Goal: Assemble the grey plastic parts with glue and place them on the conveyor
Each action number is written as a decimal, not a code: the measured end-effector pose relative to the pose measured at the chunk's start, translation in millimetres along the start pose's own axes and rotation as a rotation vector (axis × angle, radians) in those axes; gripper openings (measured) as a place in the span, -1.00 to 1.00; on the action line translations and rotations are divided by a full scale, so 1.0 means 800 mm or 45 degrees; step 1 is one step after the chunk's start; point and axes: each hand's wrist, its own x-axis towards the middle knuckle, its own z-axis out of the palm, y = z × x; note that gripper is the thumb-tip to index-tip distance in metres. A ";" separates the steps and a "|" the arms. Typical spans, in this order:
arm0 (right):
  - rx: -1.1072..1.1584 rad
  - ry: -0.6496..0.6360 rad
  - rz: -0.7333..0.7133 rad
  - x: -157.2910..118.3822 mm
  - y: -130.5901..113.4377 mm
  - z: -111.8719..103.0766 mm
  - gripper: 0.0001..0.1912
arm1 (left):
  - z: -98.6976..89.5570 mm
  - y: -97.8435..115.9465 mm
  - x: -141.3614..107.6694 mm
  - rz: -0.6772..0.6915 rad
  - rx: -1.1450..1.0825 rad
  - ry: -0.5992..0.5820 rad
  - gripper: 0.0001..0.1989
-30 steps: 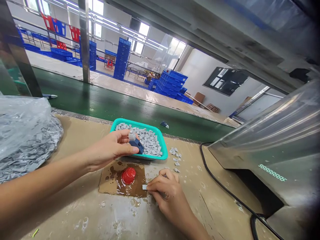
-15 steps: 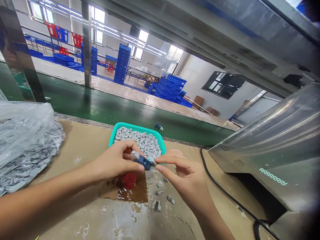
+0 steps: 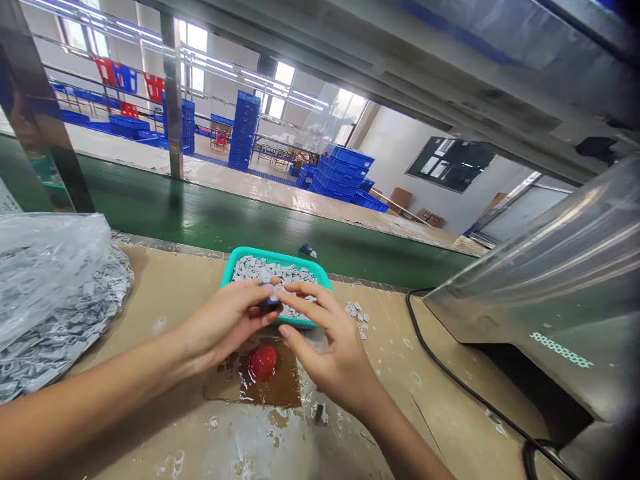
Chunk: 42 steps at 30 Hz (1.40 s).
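My left hand [image 3: 233, 310] is closed around a small dark blue plastic part [image 3: 271, 303] with light grey pieces on it, above the front of the turquoise basket [image 3: 227, 272]. My right hand [image 3: 327, 327] has its thumb and fingers apart. One of its fingertips reaches the part's grey end, partly hiding it. Many small grey plastic pieces [image 3: 295, 272] fill the basket. Below my hands, a wet red object [image 3: 263, 362] rests on a soaked brown sheet [image 3: 287, 390].
To the left lies a clear plastic bag [image 3: 60, 300] full of grey pieces. Loose grey pieces [image 3: 357, 312] lie right of the basket. Another dark blue part [image 3: 307, 251] sits on the green belt [image 3: 210, 213]. A black cable [image 3: 450, 377] runs beside the metal housing [image 3: 530, 273] on the right.
My right thumb and fingers have spread from their pinch on a grey piece at the part's end. Both hands moved up and left, and the part turned. The part on the belt shifted slightly left.
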 end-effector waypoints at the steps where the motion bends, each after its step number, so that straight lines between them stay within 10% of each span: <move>1: -0.017 0.001 0.027 0.005 0.009 0.002 -0.65 | -0.001 0.006 0.002 0.032 0.032 0.045 -0.90; 8: -0.297 -0.282 0.196 0.049 0.099 0.007 -0.79 | -0.046 0.069 0.090 0.627 1.125 0.317 -0.71; 17: -0.293 -0.170 0.256 0.040 0.112 0.009 -0.77 | -0.124 0.100 0.208 0.303 2.070 0.611 -0.69; 22: -0.268 -0.072 0.287 0.038 0.114 0.006 -0.75 | -0.085 0.083 0.255 0.204 2.301 0.625 -0.54; 28: -0.215 0.034 0.285 0.041 0.111 -0.007 -0.74 | -0.006 0.042 0.303 0.266 2.265 0.055 -0.66; 34: -0.078 0.097 0.301 0.040 0.115 -0.017 -0.80 | 0.000 0.043 0.279 0.201 1.898 -0.016 -0.78; 42: 0.150 0.320 0.223 0.044 0.069 -0.007 -0.88 | 0.011 0.031 0.110 0.174 1.090 -0.150 -0.83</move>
